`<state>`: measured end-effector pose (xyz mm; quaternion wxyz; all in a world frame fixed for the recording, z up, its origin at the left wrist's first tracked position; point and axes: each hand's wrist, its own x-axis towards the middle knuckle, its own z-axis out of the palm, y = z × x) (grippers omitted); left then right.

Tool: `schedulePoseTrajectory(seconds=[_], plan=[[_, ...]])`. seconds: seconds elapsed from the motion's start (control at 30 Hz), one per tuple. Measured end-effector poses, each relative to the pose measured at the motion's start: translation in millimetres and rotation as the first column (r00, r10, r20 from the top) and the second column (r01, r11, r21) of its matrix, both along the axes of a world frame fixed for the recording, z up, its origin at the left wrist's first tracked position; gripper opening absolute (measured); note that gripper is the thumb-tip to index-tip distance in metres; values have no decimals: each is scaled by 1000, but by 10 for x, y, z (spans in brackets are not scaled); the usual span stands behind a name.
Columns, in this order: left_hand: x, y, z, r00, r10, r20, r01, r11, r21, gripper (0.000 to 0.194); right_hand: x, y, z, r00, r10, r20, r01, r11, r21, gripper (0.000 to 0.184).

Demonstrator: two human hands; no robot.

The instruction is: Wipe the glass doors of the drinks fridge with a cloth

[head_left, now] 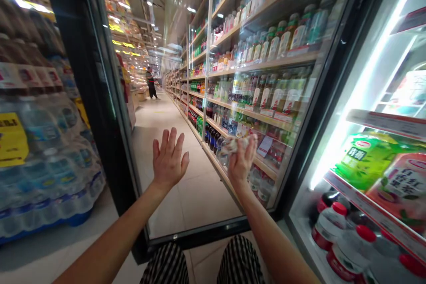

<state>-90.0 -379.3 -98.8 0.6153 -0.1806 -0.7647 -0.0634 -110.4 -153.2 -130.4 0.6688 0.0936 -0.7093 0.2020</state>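
A glass cooler door (196,195) with a black frame stands swung open in front of me. My left hand (168,159) is raised with its fingers spread, flat at the pane and holding nothing. To its right, my right hand (241,162) has a crumpled whitish cloth (238,144) under its fingers at the glass. Part of the cloth is covered by that hand. Through or in the pane show shelves of bottles (279,46) and a long aisle.
Shrink-wrapped water bottles (49,164) are stacked at the left. On the right, the lit cooler holds green drink packs (364,155) and red-capped bottles (333,226). My checkered knees (166,266) are near the door's bottom edge. A person (151,82) stands far down the aisle.
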Motion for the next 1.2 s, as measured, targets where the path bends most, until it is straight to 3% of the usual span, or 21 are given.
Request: schedulePoseTrajectory(seconds=[0.07, 0.13, 0.17, 0.23, 0.3, 0.33, 0.37, 0.43, 0.5, 0.53, 0.6, 0.67, 0.73, 0.8, 0.9, 0.97, 1.03, 1.13, 1.2], plan=[[-2, -6, -1, 1000, -4, 9, 4, 1000, -3, 70, 44, -163, -19, 997, 44, 61, -57, 974, 220, 48], [-6, -9, -2, 1000, -7, 5, 7, 1000, -3, 69, 47, -77, -27, 995, 30, 100, -57, 960, 275, 46], [-8, -9, -2, 1000, -4, -2, 4, 1000, -6, 70, 30, 50, -19, 996, 6, 93, -26, 977, 213, 46], [-9, -5, -1, 1000, 11, -22, -12, 1000, -16, 71, -27, 341, 27, 997, -51, 53, 52, 998, -28, 48], [-6, 2, 1, 999, 25, -29, -26, 999, -22, 72, -72, 476, 87, 997, -82, 12, 83, 969, -231, 51], [-4, 5, 2, 999, 28, -24, -28, 999, -22, 72, -77, 446, 106, 997, -76, -3, 73, 965, -253, 52], [-1, 7, 2, 999, 28, -20, -29, 999, -19, 72, -69, 360, 112, 999, -52, -7, 50, 977, -209, 52], [3, 8, 3, 999, 34, -9, -34, 999, -17, 72, -21, 129, 82, 1000, 15, 23, -16, 1000, 25, 51], [4, 7, 3, 999, 44, -6, -44, 999, -22, 72, 27, 19, 13, 995, 44, 90, -65, 964, 257, 49], [3, 6, 2, 999, 48, -6, -48, 999, -23, 72, 38, 58, -25, 993, 34, 115, -68, 948, 310, 48], [0, 7, 1, 999, 48, -8, -48, 999, -21, 73, 22, 292, -85, 992, -22, 121, -7, 972, 234, 49], [-2, 10, -1, 999, 38, -5, -38, 999, -17, 73, -23, 558, -113, 992, -88, 95, 90, 996, -23, 51], [-4, 14, -1, 1000, 29, -8, -30, 999, -14, 73, -53, 647, -125, 991, -113, 70, 125, 971, -205, 53], [-6, 16, -1, 999, 32, -11, -32, 999, -14, 73, -44, 520, -147, 996, -70, 60, 79, 985, -152, 54], [-11, 14, -2, 999, 47, -20, -47, 999, -17, 73, 8, 295, -189, 993, -1, 122, -18, 987, 159, 54], [-16, 10, -5, 999, 44, -17, -45, 999, -22, 73, 13, 369, -183, 988, -24, 153, -9, 978, 209, 52], [-22, 9, -9, 1000, 22, -9, -23, 1000, -17, 72, -21, 597, -130, 988, -69, 139, 64, 997, 40, 52], [-30, 12, -13, 1000, -6, -2, 6, 1000, 3, 71, -86, 824, -20, 990, -108, 92, 130, 952, -278, 54], [-31, 15, -13, 1000, -5, -8, 5, 1000, 5, 71, -98, 758, 8, 995, -74, 73, 90, 963, -252, 54]])
